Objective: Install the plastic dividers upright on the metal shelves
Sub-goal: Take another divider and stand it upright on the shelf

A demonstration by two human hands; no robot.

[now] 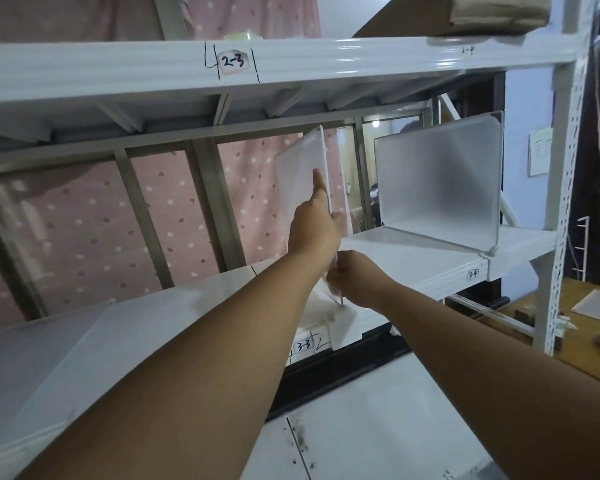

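Observation:
A frosted plastic divider stands nearly upright on the white metal shelf, near the label 3-3. My left hand grips its front edge halfway up, index finger stretched up along the panel. My right hand pinches the divider's lower front corner at the shelf's front lip. To the right, another divider stands upright on the same shelf by the label 3-4. At the far left a further frosted panel shows on the shelf, partly cut off by the frame.
An upper shelf labelled 2-3 hangs close above. A perforated white upright post bounds the rack on the right. Behind the rack are a pink dotted curtain and a window frame. A lower shelf lies below; a wooden table stands at right.

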